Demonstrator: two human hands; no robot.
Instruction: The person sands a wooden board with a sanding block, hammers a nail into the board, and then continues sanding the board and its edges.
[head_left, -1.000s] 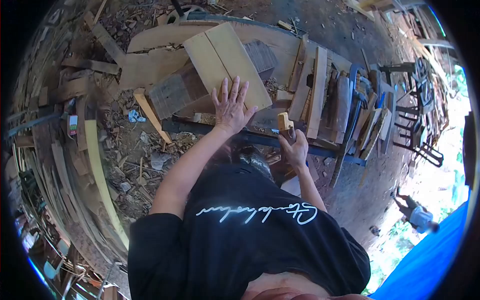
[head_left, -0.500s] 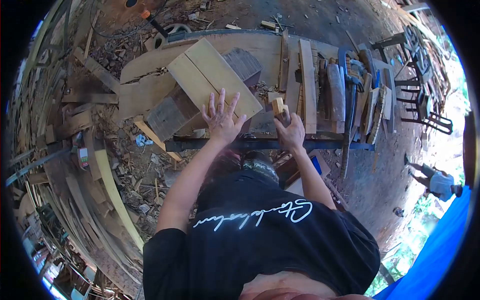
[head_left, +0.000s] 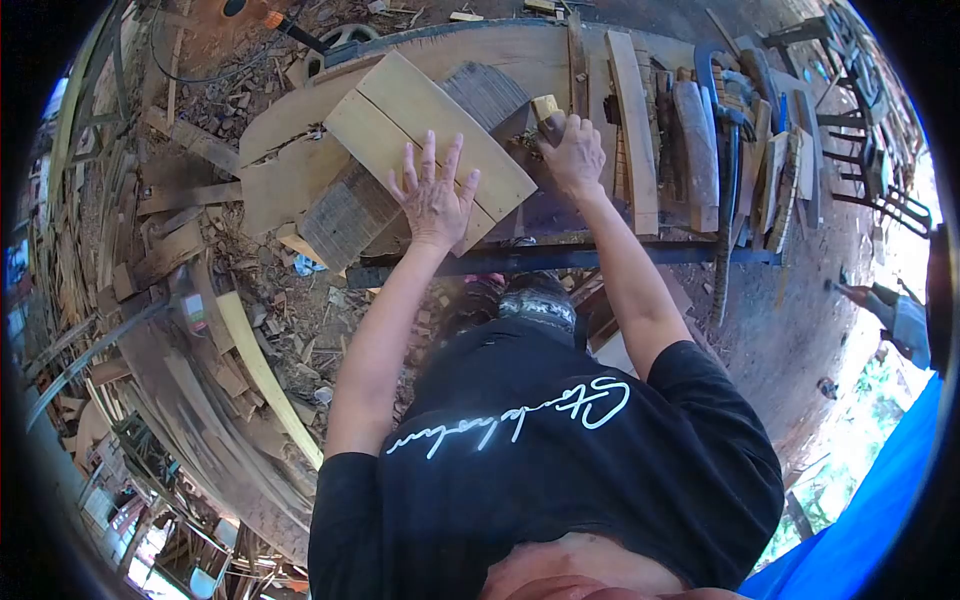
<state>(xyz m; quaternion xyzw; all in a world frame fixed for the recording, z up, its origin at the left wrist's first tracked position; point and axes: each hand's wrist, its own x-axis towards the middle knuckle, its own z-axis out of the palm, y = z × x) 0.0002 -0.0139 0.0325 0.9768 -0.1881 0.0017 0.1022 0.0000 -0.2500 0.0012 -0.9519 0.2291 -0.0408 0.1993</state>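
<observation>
My left hand [head_left: 436,200] lies with fingers spread on the near part of a pale wooden board [head_left: 420,110], which has a dark lengthwise line across its face. The board rests at an angle across a weathered grey wooden block [head_left: 350,215] on the workbench [head_left: 290,190]. To the right of the board, my right hand [head_left: 577,158] is closed around a short wooden block [head_left: 547,108], pale at its end and darker along its side. The fingers cover most of that block, and it is apart from the board.
On the bench's right lie several wood strips [head_left: 632,130], a blue clamp [head_left: 708,75] and other tools. A dark bar [head_left: 620,257] runs along the near edge. Scrap wood [head_left: 255,345] covers the ground at left. Another person [head_left: 895,315] is at far right.
My right hand has moved away from my body with the wooden block, lifting it beside the board. My left hand stays spread on the board. The whole view has shifted slightly.
</observation>
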